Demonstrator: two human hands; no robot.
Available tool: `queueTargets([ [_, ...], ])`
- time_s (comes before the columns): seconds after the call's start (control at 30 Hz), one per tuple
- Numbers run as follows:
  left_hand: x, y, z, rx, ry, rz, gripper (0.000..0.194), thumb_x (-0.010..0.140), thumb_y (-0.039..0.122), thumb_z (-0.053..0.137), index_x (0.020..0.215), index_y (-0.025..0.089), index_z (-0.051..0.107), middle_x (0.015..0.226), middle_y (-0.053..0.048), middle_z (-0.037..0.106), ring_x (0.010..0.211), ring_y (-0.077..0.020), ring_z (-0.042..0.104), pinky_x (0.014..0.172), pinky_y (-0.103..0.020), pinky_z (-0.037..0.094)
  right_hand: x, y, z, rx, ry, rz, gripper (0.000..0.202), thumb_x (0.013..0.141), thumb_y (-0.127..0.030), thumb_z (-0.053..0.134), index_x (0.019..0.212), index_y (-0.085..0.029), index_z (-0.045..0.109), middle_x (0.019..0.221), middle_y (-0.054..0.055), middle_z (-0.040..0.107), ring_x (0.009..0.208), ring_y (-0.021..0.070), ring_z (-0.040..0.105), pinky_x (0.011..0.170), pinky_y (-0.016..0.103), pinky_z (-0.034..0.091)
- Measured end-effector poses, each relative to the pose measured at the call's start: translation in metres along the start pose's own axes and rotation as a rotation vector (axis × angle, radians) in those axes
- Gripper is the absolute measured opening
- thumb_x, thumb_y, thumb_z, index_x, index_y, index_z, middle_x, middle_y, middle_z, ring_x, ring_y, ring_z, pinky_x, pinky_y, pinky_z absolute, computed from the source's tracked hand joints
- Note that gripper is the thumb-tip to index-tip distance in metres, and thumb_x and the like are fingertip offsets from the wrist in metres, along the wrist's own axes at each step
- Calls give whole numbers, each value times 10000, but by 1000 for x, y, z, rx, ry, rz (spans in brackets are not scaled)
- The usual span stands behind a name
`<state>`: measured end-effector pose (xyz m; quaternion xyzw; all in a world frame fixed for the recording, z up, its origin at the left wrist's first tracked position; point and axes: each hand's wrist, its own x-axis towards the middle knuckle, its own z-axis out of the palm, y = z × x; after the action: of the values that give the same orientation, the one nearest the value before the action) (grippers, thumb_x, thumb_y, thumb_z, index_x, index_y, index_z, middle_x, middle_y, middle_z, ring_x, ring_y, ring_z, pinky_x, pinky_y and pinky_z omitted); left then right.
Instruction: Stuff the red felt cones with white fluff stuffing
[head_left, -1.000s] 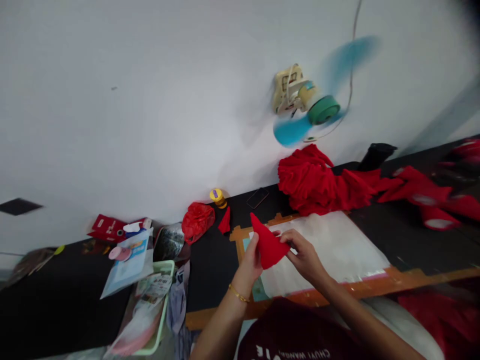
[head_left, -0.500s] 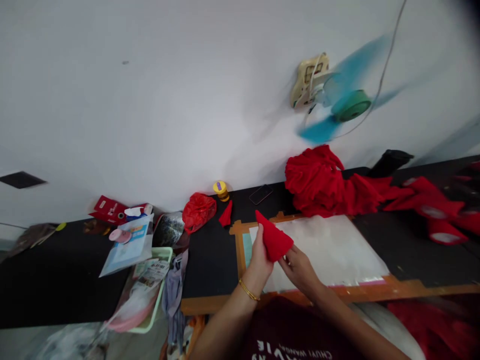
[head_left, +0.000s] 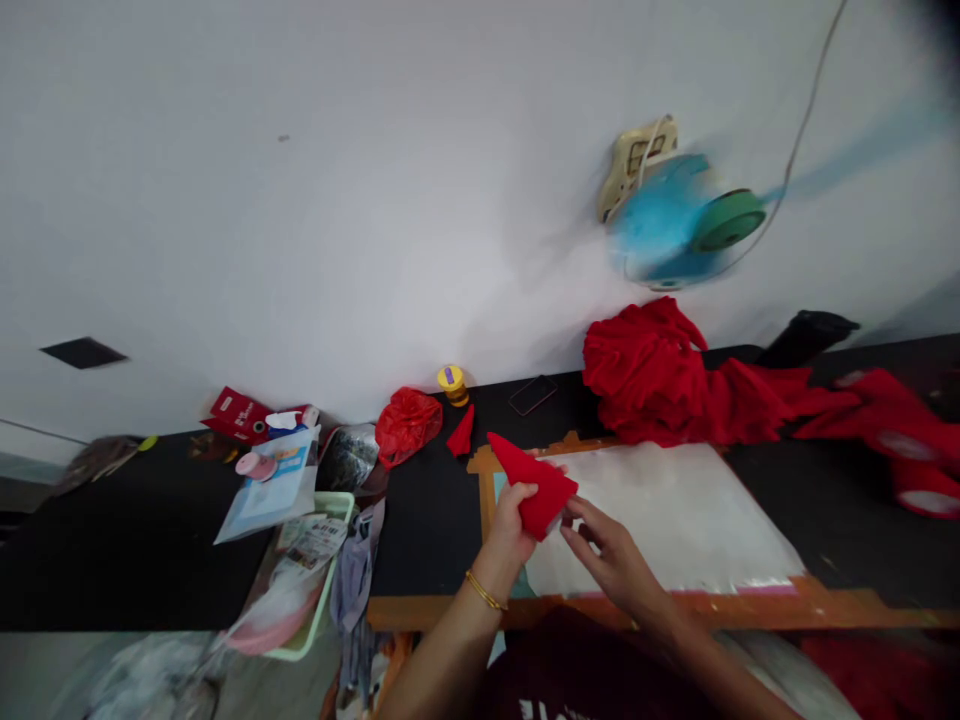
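Note:
A red cone-shaped cloth piece [head_left: 536, 488] is held above the left part of a white sheet taped to the table [head_left: 660, 510]. My left hand [head_left: 512, 522] wraps round its left side, thumb across the cloth, with a gold bracelet at the wrist. At the cone's wide end, my right hand [head_left: 609, 550] has its thumb and forefinger near the edge, where something pale shows inside. Whether those fingertips grip the edge is too small to tell. A smaller red cloth piece [head_left: 462, 432] lies beyond, near a yellow-lidded jar [head_left: 452, 384].
Red cloth is heaped [head_left: 649, 370] at the back right, below a spinning wall fan [head_left: 727, 220]. A phone [head_left: 533, 395] and a red plastic bag [head_left: 409, 425] lie along the back. A green basket [head_left: 341, 508] stands at the left.
The cone has tipped over to the left, and my left thumb now lies across it. My right hand has shifted slightly down at its wide end. The whole view has moved a little.

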<state>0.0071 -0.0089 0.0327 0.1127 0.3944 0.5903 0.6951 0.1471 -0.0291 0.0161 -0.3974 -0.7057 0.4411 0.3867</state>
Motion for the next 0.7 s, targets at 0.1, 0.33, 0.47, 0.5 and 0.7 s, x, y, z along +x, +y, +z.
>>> queueTargets([
  [0.1, -5, -3, 0, -31, -135, 34, 490, 655, 263, 710, 1129, 176, 621, 1128, -131, 713, 1085, -335, 655, 885, -429, 525, 0, -10, 6, 439, 49, 339, 389, 944, -525, 485, 1013, -172, 632, 706, 10, 603, 488, 106, 424, 454, 245, 366],
  [0.33, 1, -15, 1, -23, -60, 12, 490, 775, 485, 724, 1137, 167, 639, 1168, -143, 693, 1181, -315, 606, 1001, -422, 468, 15, -8, 11, 185, 295, 354, 476, 881, -572, 539, 603, -185, 559, 468, -13, 491, 454, 129, 438, 452, 255, 330],
  [0.47, 4, -7, 7, -46, 50, 72, 536, 760, 503, 746, 1165, 170, 635, 1146, -132, 704, 1168, -295, 620, 1000, -400, 467, 14, 4, 10, -157, 286, 78, 354, 920, -436, 497, 738, -180, 659, 665, 66, 684, 586, 197, 617, 570, 288, 461],
  [0.5, 4, -5, 9, -39, 61, 74, 526, 759, 488, 752, 1152, 157, 639, 1101, -138, 719, 1141, -297, 637, 987, -403, 475, 14, 6, 12, -196, 253, 20, 331, 926, -413, 485, 778, -181, 672, 731, 84, 710, 635, 210, 646, 606, 296, 483],
  [0.7, 10, 2, 15, 26, 156, 106, 431, 694, 393, 814, 1005, 130, 676, 898, -137, 753, 1007, -312, 697, 904, -403, 517, 15, 4, 18, -129, 117, 79, 383, 925, -434, 490, 619, -209, 541, 586, 24, 597, 529, 158, 541, 509, 257, 408],
])
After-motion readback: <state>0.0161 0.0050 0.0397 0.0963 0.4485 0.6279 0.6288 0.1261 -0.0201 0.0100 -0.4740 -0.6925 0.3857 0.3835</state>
